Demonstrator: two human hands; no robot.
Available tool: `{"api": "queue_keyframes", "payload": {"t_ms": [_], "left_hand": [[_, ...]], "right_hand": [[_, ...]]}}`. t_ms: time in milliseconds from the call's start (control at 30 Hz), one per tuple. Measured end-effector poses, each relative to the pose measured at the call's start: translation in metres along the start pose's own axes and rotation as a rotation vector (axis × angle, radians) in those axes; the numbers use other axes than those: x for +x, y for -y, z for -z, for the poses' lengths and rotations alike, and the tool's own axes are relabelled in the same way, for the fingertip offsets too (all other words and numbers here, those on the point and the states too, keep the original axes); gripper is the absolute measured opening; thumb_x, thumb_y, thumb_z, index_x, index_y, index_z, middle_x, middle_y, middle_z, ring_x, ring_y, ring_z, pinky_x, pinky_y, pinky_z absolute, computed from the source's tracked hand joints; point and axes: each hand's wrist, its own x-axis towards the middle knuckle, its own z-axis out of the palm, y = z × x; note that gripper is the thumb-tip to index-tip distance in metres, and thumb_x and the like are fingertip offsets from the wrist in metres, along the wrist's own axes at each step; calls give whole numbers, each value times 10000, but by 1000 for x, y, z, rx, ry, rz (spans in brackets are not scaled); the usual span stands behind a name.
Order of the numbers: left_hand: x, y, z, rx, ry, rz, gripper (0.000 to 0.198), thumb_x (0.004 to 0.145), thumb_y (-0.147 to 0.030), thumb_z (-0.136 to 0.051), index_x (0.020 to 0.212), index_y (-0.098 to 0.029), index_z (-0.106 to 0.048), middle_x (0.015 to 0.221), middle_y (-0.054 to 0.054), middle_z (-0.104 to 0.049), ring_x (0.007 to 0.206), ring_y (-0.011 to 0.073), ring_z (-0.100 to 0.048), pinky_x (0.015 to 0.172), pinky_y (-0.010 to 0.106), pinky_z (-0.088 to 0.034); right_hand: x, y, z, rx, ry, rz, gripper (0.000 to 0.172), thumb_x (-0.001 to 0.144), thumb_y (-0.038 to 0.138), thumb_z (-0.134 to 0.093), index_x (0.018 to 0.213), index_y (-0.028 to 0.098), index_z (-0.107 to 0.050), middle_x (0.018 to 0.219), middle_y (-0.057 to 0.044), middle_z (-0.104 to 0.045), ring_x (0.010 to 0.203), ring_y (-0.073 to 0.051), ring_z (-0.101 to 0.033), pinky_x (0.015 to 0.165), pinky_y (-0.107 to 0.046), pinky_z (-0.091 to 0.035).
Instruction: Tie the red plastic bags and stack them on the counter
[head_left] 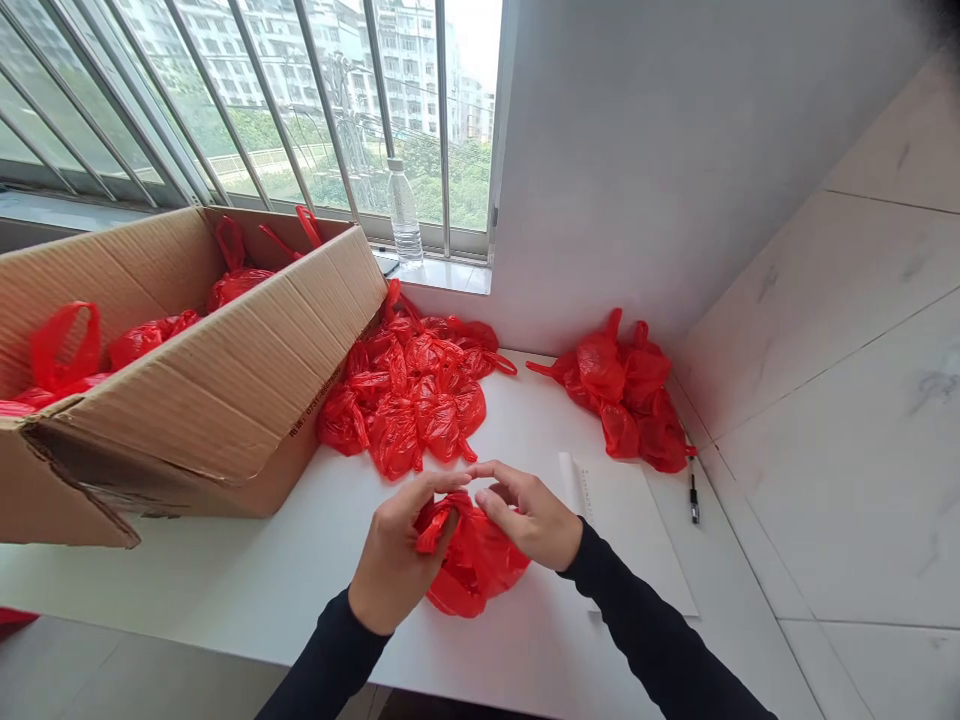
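Observation:
A red plastic bag (pixel 487 560) sits on the white table in front of me, its top bunched up and its contents hidden. My left hand (pixel 401 550) is closed round the gathered plastic at the bag's upper left, with red film showing between thumb and fingers. On the other side, my right hand (pixel 532 515) bends its fingers over the bag's upper right edge, gripping the plastic there. The two index fingertips meet above the bag. Just beyond my hands lies a pile of knotted red bags (pixel 420 390).
At left, an open cardboard box (pixel 225 380) holds more red bags. Another red bag cluster (pixel 630 390) lies at the back right by the wall. A paper pad (pixel 637 530) and a pen (pixel 694 495) lie at right. A water bottle (pixel 405 220) stands on the windowsill.

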Motion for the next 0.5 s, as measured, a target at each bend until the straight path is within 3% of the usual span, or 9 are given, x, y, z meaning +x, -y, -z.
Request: {"api": "queue_keyframes", "payload": {"t_ms": [100, 233, 400, 500], "left_hand": [[-4, 11, -7, 142, -96, -143, 420, 882, -20, -508, 1186, -275, -646, 1064, 29, -623, 995, 146, -624, 867, 266, -520], [-8, 15, -10, 224, -141, -220, 431, 878, -11, -511, 1212, -248, -644, 1066, 46, -577, 998, 155, -610, 850, 259, -527], [-8, 15, -8, 209, -158, -164, 382, 908, -67, -524, 1222, -259, -627, 1025, 33, -601, 958, 161, -619, 833, 275, -529], [-9, 12, -9, 174, -106, -94, 431, 943, -110, -495, 1322, -301, -569, 1090, 47, -595, 1016, 177, -606, 878, 312, -521]], "right_hand": [[-1, -5, -6, -35, 42, -10, 318, 909, 164, -496, 1202, 226, -599, 595, 87, -409, 541, -101, -365, 571, -251, -338], [0, -8, -8, -43, 4, -20, 120, 894, 185, -521, 940, 197, -631, 639, 63, -487, 579, -100, -426, 593, -247, -371], [3, -3, -8, 76, -148, 30, 102, 935, 293, -535, 925, 196, -565, 863, -6, -615, 803, -145, -588, 780, -293, -484], [4, 2, -11, 171, -221, 47, 152, 969, 348, -502, 961, 200, -533, 880, -14, -617, 811, -154, -615, 787, -312, -503]]}}
